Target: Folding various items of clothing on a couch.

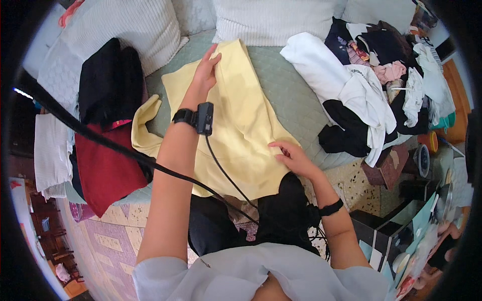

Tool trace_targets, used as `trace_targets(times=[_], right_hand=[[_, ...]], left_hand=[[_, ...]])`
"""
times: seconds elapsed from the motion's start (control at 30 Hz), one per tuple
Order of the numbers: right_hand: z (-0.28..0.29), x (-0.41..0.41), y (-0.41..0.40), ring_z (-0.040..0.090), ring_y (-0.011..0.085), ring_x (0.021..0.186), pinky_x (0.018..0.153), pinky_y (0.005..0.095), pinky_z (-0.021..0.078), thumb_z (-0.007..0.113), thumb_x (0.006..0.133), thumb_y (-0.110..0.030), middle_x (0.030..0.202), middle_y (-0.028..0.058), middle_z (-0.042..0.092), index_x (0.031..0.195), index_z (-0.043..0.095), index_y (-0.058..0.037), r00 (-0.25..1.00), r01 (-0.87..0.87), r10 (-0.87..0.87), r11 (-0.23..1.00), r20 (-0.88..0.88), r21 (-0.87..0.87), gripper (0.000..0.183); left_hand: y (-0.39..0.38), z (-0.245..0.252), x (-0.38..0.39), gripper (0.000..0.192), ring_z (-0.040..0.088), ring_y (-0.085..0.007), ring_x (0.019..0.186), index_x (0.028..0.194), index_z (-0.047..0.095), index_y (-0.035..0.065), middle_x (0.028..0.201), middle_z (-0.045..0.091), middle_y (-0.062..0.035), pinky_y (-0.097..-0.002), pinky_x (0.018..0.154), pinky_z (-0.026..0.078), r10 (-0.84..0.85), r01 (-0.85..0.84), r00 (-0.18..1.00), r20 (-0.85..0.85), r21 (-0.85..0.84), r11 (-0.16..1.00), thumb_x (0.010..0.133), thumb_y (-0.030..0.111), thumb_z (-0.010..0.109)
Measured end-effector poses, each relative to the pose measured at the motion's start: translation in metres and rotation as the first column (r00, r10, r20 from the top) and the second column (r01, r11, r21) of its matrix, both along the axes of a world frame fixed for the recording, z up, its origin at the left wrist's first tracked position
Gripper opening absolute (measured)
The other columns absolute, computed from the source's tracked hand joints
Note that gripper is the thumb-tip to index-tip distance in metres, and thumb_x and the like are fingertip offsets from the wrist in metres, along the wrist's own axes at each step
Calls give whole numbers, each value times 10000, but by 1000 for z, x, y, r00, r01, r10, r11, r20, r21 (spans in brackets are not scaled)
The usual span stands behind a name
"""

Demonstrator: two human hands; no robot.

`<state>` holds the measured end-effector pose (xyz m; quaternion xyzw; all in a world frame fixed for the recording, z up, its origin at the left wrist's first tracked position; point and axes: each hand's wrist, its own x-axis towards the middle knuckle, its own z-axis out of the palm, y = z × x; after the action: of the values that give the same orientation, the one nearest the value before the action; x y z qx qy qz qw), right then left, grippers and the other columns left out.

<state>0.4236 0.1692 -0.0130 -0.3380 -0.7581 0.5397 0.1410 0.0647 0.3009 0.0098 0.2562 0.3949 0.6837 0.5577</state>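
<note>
A pale yellow long-sleeved garment [237,128] lies spread over the edge of the green quilted sofa cover [276,77] and my knees. One sleeve is laid up along its right side, and the other bends out to the left. My left hand [207,69] rests on the upper part of the garment, fingers stretched along the sleeve and thumb apart. Lower down on the right, my right hand [292,156] touches the garment's edge with its fingertips, thumb and forefinger spread. Whether it pinches any cloth is not clear.
Folded black clothing [109,79] and a dark red garment [109,165] are stacked at left. To the right lie white clothes [320,71] and a mixed clothing heap [380,49]. White ribbed cushions [271,22] line the back. A black cable [124,148] crosses before my left forearm.
</note>
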Motion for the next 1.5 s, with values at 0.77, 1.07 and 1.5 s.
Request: trace_targets(times=[0.77,1.07,1.5], right_hand=[[26,-136,16,468,288,1119,938,438,326,638,807,-269,1139,98,520,1198,529,-112,963,-118,-125,597,237,794,435],[48,-343,73,611,323,957,780,443,486,615,828,-364,988,158,631,1143,529,-54,849,-463,27,518,527,719,451],[-13,-476,79,611,424,921,825,446,496,654,734,-214,1122,285,533,1260,308,25,912,-172,-128,744,390,646,673]], left_hand=[[-309,-50,-28,614,480,-236,1057,1171,450,-6,1226,456,-153,-357,901,420,545,-901,432,-719,-320,292,663,120,771],[-340,-38,-41,450,552,-215,966,1125,474,-45,998,584,-97,-303,844,444,446,-531,842,-303,-320,785,771,103,709],[-353,-26,-16,784,554,-423,958,1327,286,-14,1109,524,-271,-427,835,453,132,-569,485,-865,-197,799,749,267,735]])
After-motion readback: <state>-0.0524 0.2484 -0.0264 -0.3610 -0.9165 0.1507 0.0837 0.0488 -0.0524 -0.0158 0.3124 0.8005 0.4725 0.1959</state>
